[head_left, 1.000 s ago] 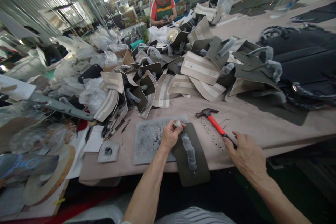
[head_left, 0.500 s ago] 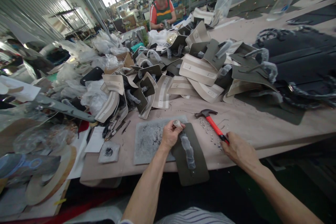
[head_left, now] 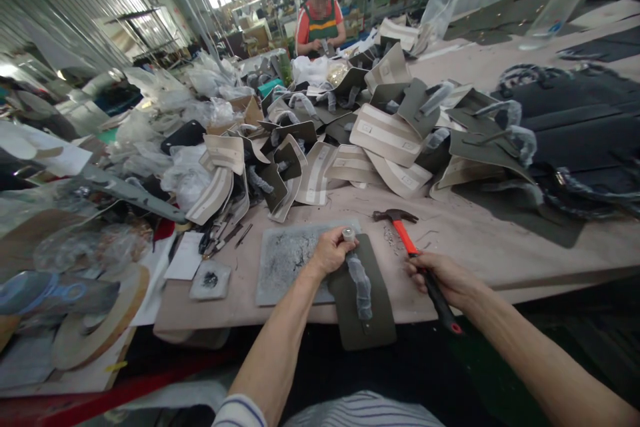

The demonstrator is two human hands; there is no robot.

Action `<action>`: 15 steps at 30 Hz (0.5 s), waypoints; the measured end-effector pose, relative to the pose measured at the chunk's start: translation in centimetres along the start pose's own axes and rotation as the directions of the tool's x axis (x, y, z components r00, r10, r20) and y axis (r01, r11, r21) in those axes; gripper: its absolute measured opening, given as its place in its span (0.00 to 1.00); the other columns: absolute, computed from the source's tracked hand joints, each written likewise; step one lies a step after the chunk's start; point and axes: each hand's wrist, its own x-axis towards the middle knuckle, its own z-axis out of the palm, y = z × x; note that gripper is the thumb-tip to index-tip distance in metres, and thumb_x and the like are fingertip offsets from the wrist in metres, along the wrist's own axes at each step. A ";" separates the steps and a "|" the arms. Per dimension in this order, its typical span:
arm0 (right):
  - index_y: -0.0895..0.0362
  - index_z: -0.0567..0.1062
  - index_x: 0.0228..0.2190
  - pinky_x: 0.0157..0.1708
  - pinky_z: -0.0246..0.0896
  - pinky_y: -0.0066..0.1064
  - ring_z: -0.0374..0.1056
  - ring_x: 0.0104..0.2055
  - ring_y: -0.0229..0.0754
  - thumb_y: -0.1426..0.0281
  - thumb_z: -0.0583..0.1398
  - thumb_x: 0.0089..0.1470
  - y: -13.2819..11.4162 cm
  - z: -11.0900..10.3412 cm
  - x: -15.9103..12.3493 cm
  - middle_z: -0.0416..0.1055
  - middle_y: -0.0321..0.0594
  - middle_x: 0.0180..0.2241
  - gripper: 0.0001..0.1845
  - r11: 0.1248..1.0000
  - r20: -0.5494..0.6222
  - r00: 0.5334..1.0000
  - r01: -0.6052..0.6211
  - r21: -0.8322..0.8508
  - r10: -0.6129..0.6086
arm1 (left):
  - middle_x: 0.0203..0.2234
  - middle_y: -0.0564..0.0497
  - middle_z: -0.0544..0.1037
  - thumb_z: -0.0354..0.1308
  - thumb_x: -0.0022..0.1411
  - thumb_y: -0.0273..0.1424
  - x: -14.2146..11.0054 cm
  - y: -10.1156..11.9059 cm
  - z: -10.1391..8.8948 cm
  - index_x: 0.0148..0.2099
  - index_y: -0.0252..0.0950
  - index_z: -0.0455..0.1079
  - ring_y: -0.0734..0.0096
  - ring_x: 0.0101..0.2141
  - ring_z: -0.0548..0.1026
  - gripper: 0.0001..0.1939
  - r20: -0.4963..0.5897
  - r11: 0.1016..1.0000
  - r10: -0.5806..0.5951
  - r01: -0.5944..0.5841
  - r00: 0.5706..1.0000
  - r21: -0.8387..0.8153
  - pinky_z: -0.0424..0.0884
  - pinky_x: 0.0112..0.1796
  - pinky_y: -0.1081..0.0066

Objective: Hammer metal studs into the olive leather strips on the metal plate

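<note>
My left hand (head_left: 333, 250) is closed around a short metal punch (head_left: 349, 234), whose round flat top points up. It stands over the upper end of a dark olive flap (head_left: 367, 333) with a plastic-wrapped handle (head_left: 361, 283) along its middle. The flap overlaps a worn grey slab (head_left: 283, 263) and hangs past the table's front edge. In my right hand (head_left: 440, 273) is a claw hammer (head_left: 404, 233), held partway along its red and black handle. Its dark head lies at or just above the table, right of the flap; I cannot tell if it touches.
Flaps with wrapped handles (head_left: 385, 133) are heaped across the table. Black bag pieces (head_left: 590, 120) lie at right. Left are hand tools (head_left: 220, 237), a small pad with a dark patch (head_left: 210, 280) and a tape roll (head_left: 107, 327). A co-worker (head_left: 320, 17) sits at the far side.
My right hand has wrapped further round the hammer handle, and its black butt end now shows behind the hand. My left hand stays on the punch. The whole view has shifted slightly.
</note>
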 end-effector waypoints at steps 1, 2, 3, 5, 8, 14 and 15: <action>0.54 0.62 0.31 0.18 0.51 0.27 0.53 0.18 0.34 0.66 0.53 0.53 -0.7 0.4 -0.4 0.59 0.29 0.21 0.05 0.999 0.027 1.000 -0.003 0.054 0.001 | 0.31 0.50 0.80 0.59 0.59 0.27 -0.1 -0.1 0.0 0.36 0.35 0.74 0.67 0.34 0.76 0.03 0.005 1.000 0.015 -0.015 1.000 0.015 0.71 0.40 0.71; 0.54 0.62 0.32 0.17 0.49 0.26 0.51 0.17 0.33 0.63 0.52 0.55 -1.5 0.8 -1.0 0.57 0.28 0.21 0.07 0.998 0.024 1.000 0.018 0.062 -0.020 | 0.31 0.50 0.80 0.58 0.59 0.26 -0.2 -0.2 0.1 0.36 0.35 0.74 0.67 0.34 0.76 0.04 0.004 0.999 0.028 -0.028 1.000 0.025 0.71 0.40 0.70; 0.53 0.62 0.33 0.16 0.46 0.26 0.49 0.16 0.33 0.59 0.51 0.58 -2.3 1.1 -1.8 0.56 0.27 0.21 0.10 0.997 -0.006 0.998 0.064 0.040 -0.064 | 0.31 0.50 0.80 0.58 0.60 0.27 -0.3 -0.3 0.2 0.37 0.35 0.74 0.67 0.34 0.76 0.04 -0.006 0.999 0.038 -0.038 0.999 0.028 0.71 0.40 0.70; 0.53 0.62 0.33 0.16 0.46 0.26 0.51 0.16 0.34 0.53 0.50 0.60 -3.7 1.3 -3.5 0.57 0.28 0.21 0.16 0.969 -0.108 0.966 0.227 -0.095 -0.236 | 0.32 0.50 0.80 0.57 0.60 0.27 -0.6 -0.6 0.5 0.38 0.35 0.75 0.66 0.35 0.77 0.05 -0.043 0.998 0.051 -0.050 0.998 0.026 0.72 0.41 0.70; 0.52 0.62 0.28 0.21 0.49 0.30 0.56 0.19 0.37 0.48 0.49 0.61 -4.4 1.1 -5.8 0.60 0.32 0.19 0.22 0.700 -0.185 0.751 0.456 -0.550 -0.634 | 0.33 0.50 0.81 0.58 0.60 0.26 -0.9 -0.9 0.8 0.40 0.36 0.75 0.65 0.36 0.78 0.07 -0.075 0.997 0.071 -0.068 0.995 0.030 0.72 0.41 0.69; 0.52 0.63 0.26 0.22 0.35 0.33 0.50 0.16 0.37 0.47 0.42 0.64 -3.8 0.2 -7.5 0.60 0.36 0.17 0.27 0.240 0.115 0.744 0.352 -0.905 -0.658 | 0.31 0.51 0.80 0.57 0.61 0.27 -1.2 -1.1 0.9 0.39 0.36 0.75 0.67 0.33 0.77 0.06 -0.062 0.995 0.078 -0.074 0.995 0.065 0.72 0.38 0.69; 0.52 0.63 0.26 0.22 0.35 0.33 0.50 0.16 0.37 0.47 0.41 0.64 -4.6 0.1 -8.0 0.60 0.36 0.17 0.27 0.221 0.127 0.739 0.354 -0.909 -0.661 | 0.31 0.50 0.80 0.57 0.61 0.27 -1.2 -1.1 0.9 0.39 0.36 0.75 0.67 0.33 0.77 0.06 -0.056 0.995 0.083 -0.080 0.995 0.062 0.72 0.38 0.69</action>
